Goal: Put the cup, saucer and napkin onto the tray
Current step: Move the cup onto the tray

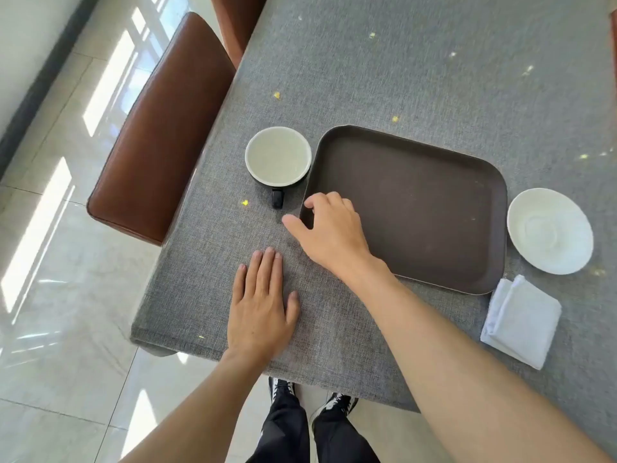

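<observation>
A dark brown tray [420,208] lies bare on the grey tablecloth. Just left of it stands a cup [278,157], white inside, with a black handle pointing toward me. A white saucer [550,230] sits right of the tray, and a folded white napkin [521,320] lies below the saucer near the tray's near right corner. My right hand [330,233] hovers over the tray's near left corner, fingers curled and apart, holding nothing, a short way from the cup handle. My left hand [262,304] rests flat on the cloth.
The table [434,78] carries a grey cloth with small yellow specks. Two brown leather chairs [160,128] stand along its left side. The near edge runs just below my left hand, with my legs and the tiled floor beyond.
</observation>
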